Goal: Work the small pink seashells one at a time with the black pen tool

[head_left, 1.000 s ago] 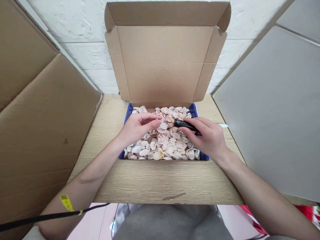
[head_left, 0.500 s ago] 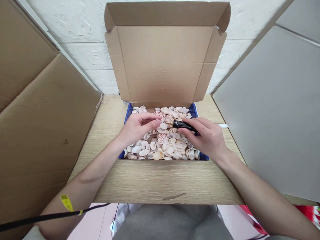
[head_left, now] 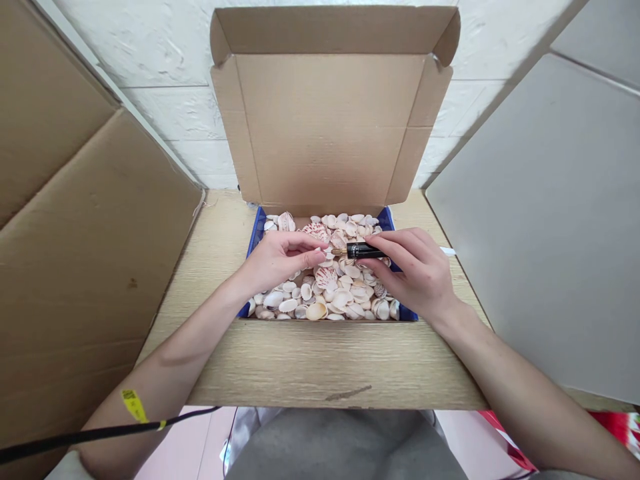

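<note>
My left hand is closed in a pinch over the box, thumb against fingers, on a small pale seashell that is mostly hidden. My right hand wraps round a mini drill with a black cylindrical body and a brass-coloured chuck. The chuck end points left, close to my left fingertips. Whether the bit touches the shell is too small to tell. Beneath both hands lies a shallow blue-sided cardboard box full of shells, among them a red-striped scallop shell.
The box's brown lid stands open against a white brick wall. A cardboard panel rises on the left and a grey-white panel on the right. A black cable with a yellow tag crosses the lower left.
The drill has turned from a slant to nearly level, its chuck now in line with my left fingertips. My left hand has shifted slightly right and down, still pinching.
</note>
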`<state>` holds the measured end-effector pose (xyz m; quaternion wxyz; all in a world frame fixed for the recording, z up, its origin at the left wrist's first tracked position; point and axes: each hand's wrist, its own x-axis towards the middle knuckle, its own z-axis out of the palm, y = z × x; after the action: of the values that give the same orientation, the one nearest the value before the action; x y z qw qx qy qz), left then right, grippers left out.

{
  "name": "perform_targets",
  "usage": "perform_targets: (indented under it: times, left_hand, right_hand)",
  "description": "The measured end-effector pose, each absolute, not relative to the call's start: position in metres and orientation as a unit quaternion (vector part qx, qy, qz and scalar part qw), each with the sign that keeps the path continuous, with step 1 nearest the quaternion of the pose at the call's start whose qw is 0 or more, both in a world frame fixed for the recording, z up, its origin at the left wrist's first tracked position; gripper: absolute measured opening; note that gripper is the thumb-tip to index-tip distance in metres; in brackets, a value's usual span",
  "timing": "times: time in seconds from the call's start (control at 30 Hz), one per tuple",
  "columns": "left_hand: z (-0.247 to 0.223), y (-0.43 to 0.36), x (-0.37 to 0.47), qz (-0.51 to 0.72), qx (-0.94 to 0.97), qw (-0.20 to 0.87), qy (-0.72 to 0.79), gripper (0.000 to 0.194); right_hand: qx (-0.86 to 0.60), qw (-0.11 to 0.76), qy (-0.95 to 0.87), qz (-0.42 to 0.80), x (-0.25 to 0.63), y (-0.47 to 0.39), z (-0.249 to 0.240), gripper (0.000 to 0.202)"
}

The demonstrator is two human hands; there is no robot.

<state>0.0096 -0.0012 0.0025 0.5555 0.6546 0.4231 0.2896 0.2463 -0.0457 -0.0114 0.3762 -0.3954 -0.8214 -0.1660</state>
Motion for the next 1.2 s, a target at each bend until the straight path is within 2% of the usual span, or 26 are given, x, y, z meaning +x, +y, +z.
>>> perform_targets:
  times: [0.4,0.8,1.03,1.2]
  left_hand:
    - [0.0004,0.0000,0.0100,0.284,0.667,0.547,0.420,0.026]
    - [-0.0005,0.0001,0.0089,0.268,0.675,0.547,0.416,0.025]
    - [0.0001,-0.0004,0.0090,0.261,0.674,0.552,0.415,0.024]
    - [-0.0018,0.0001,0.0087,0.274,0.679,0.539,0.416,0.024]
  right_hand:
    - [-0.436,0.320,-0.834,-0.105,0.2457,-0.0481,-0.0154,0.020]
    - [-0.373,0.384,-0.831,-0.153,0.2471,-0.0458,-0.0114,0.032]
    - [-0.389,0.369,-0.830,-0.156,0.2471,-0.0452,-0.0126,0.026]
    - [-0.428,0.343,-0.831,-0.097,0.2465,-0.0468,-0.0154,0.022]
